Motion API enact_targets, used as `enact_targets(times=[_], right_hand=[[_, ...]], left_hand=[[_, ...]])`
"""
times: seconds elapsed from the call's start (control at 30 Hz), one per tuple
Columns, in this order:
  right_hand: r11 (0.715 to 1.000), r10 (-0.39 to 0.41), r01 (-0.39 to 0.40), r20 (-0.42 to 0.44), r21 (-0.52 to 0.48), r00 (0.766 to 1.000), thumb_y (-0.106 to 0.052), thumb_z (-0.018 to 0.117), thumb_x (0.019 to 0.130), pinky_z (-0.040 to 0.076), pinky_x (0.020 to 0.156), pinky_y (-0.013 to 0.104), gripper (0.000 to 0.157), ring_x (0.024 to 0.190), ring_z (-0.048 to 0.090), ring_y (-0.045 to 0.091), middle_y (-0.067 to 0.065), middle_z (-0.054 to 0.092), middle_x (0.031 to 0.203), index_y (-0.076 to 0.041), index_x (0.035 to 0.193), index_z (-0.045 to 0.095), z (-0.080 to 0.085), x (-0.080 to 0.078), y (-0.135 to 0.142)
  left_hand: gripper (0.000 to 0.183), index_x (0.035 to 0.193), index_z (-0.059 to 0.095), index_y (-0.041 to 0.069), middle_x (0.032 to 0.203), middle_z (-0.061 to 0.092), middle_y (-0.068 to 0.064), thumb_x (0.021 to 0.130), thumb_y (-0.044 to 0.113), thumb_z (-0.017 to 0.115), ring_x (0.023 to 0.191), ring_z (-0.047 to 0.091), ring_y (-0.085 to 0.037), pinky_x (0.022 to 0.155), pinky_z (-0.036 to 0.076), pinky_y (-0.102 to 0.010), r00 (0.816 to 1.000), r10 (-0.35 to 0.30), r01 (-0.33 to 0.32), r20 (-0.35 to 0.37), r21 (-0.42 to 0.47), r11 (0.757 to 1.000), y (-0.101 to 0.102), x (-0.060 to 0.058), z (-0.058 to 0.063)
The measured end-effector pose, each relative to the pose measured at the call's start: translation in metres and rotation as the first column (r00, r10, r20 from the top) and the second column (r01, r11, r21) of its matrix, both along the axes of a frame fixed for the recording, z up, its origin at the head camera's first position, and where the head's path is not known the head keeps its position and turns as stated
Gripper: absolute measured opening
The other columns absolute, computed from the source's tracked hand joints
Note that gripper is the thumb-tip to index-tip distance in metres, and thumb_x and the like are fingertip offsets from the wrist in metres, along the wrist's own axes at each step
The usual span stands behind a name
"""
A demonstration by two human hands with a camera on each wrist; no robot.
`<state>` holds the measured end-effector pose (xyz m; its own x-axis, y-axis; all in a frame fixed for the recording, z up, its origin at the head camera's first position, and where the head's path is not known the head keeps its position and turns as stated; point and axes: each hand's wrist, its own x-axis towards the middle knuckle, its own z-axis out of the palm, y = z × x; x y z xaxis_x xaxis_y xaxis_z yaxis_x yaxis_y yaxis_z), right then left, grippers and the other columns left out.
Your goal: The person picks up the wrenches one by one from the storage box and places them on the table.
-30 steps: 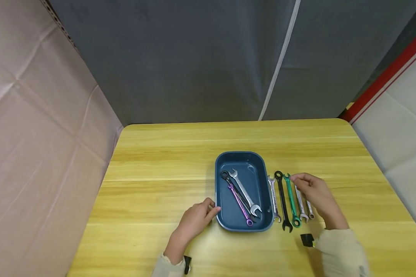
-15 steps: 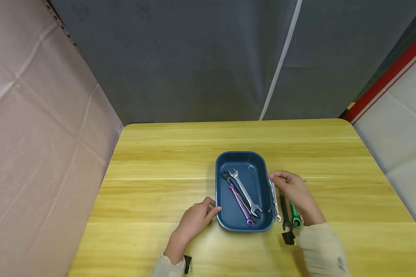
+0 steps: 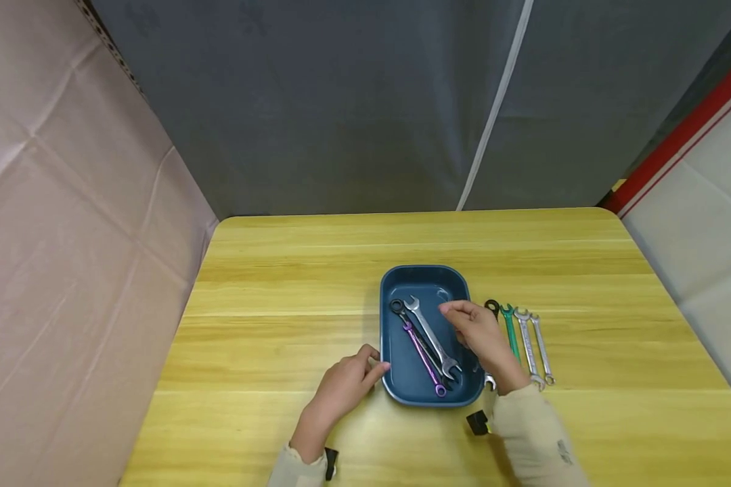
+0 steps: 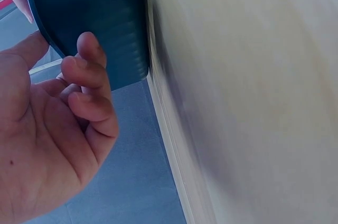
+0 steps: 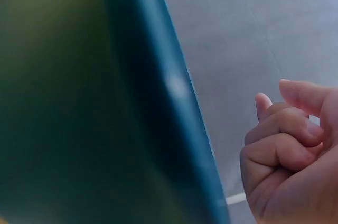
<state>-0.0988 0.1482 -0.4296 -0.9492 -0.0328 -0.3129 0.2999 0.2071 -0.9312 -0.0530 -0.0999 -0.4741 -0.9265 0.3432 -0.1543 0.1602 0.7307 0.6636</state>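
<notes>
A blue tray (image 3: 392,398) stands on the table, holding a silver wrench (image 3: 429,335), a purple wrench (image 3: 423,358) and a black ratchet wrench (image 3: 397,307) partly under them. My left hand (image 3: 341,389) pinches the tray's left rim; in the left wrist view its thumb (image 4: 33,49) meets the rim and the other fingers curl by the outer wall. Over the tray's right side hovers my right hand (image 3: 478,338). Its fingers (image 5: 280,155) are curled in the right wrist view, with nothing visible between thumb and index.
Right of the tray lie a black wrench (image 3: 491,306), a green wrench (image 3: 509,328) and two silver wrenches, one larger (image 3: 528,345) and one smaller (image 3: 543,352). Another silver wrench's end (image 3: 490,382) shows beside the tray, mostly hidden by my right hand.
My right hand has moved left from the green wrench, past the silver wrench beside the tray, to above the tray. The wrenches lie as before, and my left hand stays at the rim.
</notes>
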Motion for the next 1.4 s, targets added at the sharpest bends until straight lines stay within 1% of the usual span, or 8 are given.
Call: enact_targets(times=[0.23, 0.47, 0.67, 0.83, 1.03, 1.2, 1.3, 1.4], right_hand=[[1.0, 0.029, -0.029, 0.022, 0.005, 0.999, -0.021, 0.055, 0.098, 0.027, 0.046, 0.022, 0.036, 0.044, 0.028, 0.008, -0.008, 0.033, 0.054, 0.006, 0.122, 0.057, -0.013, -0.006, -0.012], [0.998, 0.0, -0.003, 0.04, 0.06, 0.999, -0.018, 0.054, 0.097, 0.031, 0.047, 0.022, 0.032, 0.047, 0.035, 0.007, -0.008, 0.041, 0.057, 0.005, 0.119, 0.06, -0.029, -0.012, -0.02], [0.993, -0.018, 0.013, 0.047, 0.117, 0.999, -0.016, 0.054, 0.096, 0.033, 0.047, 0.023, 0.029, 0.052, 0.039, 0.008, -0.004, 0.047, 0.064, 0.004, 0.115, 0.061, -0.044, -0.013, -0.025], [0.983, -0.002, -0.007, 0.049, 0.183, 0.999, -0.016, 0.055, 0.095, 0.033, 0.047, 0.024, 0.029, 0.053, 0.038, 0.01, -0.003, 0.042, 0.063, 0.002, 0.116, 0.06, -0.049, -0.013, -0.028], [0.965, 0.043, -0.058, 0.065, 0.254, 0.997, -0.015, 0.055, 0.094, 0.035, 0.046, 0.026, 0.038, 0.051, 0.039, 0.011, -0.001, 0.042, 0.064, 0.004, 0.126, 0.05, -0.049, -0.015, -0.031], [0.93, 0.093, -0.107, 0.055, 0.353, 0.994, -0.012, 0.056, 0.093, 0.036, 0.049, 0.026, 0.039, 0.051, 0.041, 0.011, 0.001, 0.046, 0.066, 0.006, 0.127, 0.047, -0.053, -0.015, -0.032], [0.895, 0.122, -0.125, 0.036, 0.427, 0.992, -0.012, 0.057, 0.093, 0.039, 0.054, 0.027, 0.037, 0.055, 0.045, 0.013, 0.003, 0.049, 0.067, 0.007, 0.124, 0.049, -0.055, -0.015, -0.033], [0.864, 0.136, -0.128, 0.02, 0.487, 0.991, -0.012, 0.058, 0.092, 0.043, 0.06, 0.031, 0.035, 0.063, 0.05, 0.017, 0.008, 0.056, 0.072, 0.007, 0.121, 0.051, -0.057, -0.014, -0.035]], left_hand=[[0.036, 0.113, 0.057, 0.011, 0.064, 0.053, 0.012, 0.099, 0.043, 0.05, 0.055, 0.046, -0.001, 0.054, 0.039, -0.022, 1.0, -0.008, 0.008, -0.006, 0.012, 1.0, 0.002, -0.002, 0.0], [0.043, 0.116, 0.056, 0.011, 0.065, 0.054, 0.012, 0.098, 0.049, 0.048, 0.056, 0.047, -0.001, 0.055, 0.04, -0.022, 1.0, -0.009, 0.009, -0.01, 0.017, 1.0, 0.002, -0.002, -0.002], [0.043, 0.117, 0.056, 0.01, 0.065, 0.054, 0.012, 0.098, 0.048, 0.049, 0.055, 0.047, -0.001, 0.054, 0.04, -0.022, 1.0, -0.004, 0.004, 0.005, 0.02, 1.0, 0.002, -0.002, -0.004], [0.042, 0.12, 0.055, 0.009, 0.066, 0.055, 0.011, 0.098, 0.045, 0.051, 0.055, 0.048, -0.001, 0.054, 0.04, -0.022, 1.0, 0.003, -0.004, 0.01, 0.022, 1.0, 0.002, -0.001, -0.003], [0.047, 0.123, 0.051, 0.008, 0.065, 0.053, 0.01, 0.097, 0.047, 0.051, 0.054, 0.045, -0.001, 0.053, 0.039, -0.021, 1.0, 0.009, -0.009, -0.028, 0.029, 1.0, 0.0, -0.001, -0.002], [0.049, 0.123, 0.05, 0.006, 0.065, 0.053, 0.01, 0.097, 0.048, 0.05, 0.054, 0.044, -0.001, 0.054, 0.038, -0.021, 0.999, 0.008, -0.006, -0.038, 0.043, 0.999, -0.002, -0.001, -0.002], [0.048, 0.124, 0.049, 0.005, 0.065, 0.053, 0.009, 0.097, 0.046, 0.051, 0.054, 0.045, -0.001, 0.054, 0.039, -0.021, 1.0, 0.004, -0.002, -0.026, 0.062, 0.998, -0.002, -0.001, -0.002], [0.046, 0.123, 0.049, 0.005, 0.065, 0.053, 0.008, 0.098, 0.043, 0.052, 0.053, 0.045, -0.002, 0.053, 0.039, -0.021, 1.0, 0.003, -0.002, -0.012, 0.076, 0.997, -0.002, -0.001, -0.002]])
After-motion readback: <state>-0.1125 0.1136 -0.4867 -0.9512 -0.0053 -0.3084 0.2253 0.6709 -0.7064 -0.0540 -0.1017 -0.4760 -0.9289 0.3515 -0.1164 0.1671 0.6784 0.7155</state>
